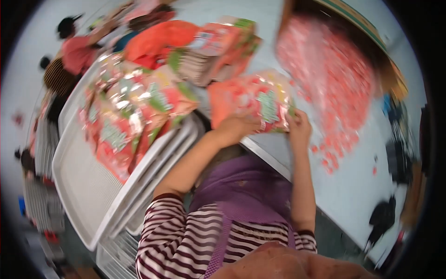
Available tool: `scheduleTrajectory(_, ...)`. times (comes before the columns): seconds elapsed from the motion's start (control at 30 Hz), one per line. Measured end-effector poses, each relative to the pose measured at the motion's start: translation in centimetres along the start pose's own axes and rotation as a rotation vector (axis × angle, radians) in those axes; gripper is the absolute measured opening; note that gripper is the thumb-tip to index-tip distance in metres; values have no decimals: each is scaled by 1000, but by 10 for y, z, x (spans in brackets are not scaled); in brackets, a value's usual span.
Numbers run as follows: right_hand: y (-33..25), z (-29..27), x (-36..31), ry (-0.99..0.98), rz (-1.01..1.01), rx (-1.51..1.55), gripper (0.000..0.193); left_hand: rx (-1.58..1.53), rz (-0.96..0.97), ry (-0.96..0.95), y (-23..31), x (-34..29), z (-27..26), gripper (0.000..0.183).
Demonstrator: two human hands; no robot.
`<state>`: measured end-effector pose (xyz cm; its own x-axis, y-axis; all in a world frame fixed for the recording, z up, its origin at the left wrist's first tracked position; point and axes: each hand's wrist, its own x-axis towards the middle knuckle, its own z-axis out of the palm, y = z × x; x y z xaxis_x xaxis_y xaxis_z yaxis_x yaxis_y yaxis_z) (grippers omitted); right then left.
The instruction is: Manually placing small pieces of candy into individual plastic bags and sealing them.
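Observation:
A printed plastic bag (267, 100), clear, pink and green, lies filled with small red-pink pieces at the near edge of the table. My left hand (239, 128) grips its lower left side, fingers partly blurred against the plastic. At the bag's right end, my right hand (299, 124) pinches the edge between thumb and fingers. Just right of it spreads a heap of small red-pink pieces (346, 97), spilling from a tipped cardboard box (390, 60). Behind the bag stands a stack of flat printed bags (223, 49).
On my left, several filled bags (134, 107) lie piled on a white plastic tray (86, 172), stacked on more trays. An orange bundle (158, 42) sits at the back of the pale table (344, 204). Other people (76, 53) are at the far left. Dark objects (383, 216) lie on the right.

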<state>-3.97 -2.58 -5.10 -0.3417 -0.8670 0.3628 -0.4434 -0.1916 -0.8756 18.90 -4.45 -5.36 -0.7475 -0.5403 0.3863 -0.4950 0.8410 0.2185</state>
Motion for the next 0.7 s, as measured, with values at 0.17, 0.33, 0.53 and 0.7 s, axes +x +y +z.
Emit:
scheduleTrajectory(0.17, -8, 13, -13, -33, -321, 173, 3, -54, -79, 1, 7, -1, -13, 32)
scheduleTrajectory(0.33, -23, 10, -46, -33, 139, 428, 5, -306, -278, 61, 22, 11, -7, 41)
scheduleTrajectory(0.53, -18, 4, -74, 35, -94, 295, 10, -820, -535, 184, 65, 24, 14, 33)
scheduleTrajectory(0.7, -21, -8, -82, -18, -16, 273, 17, -879, -584, 188, 75, 37, 16, 19)
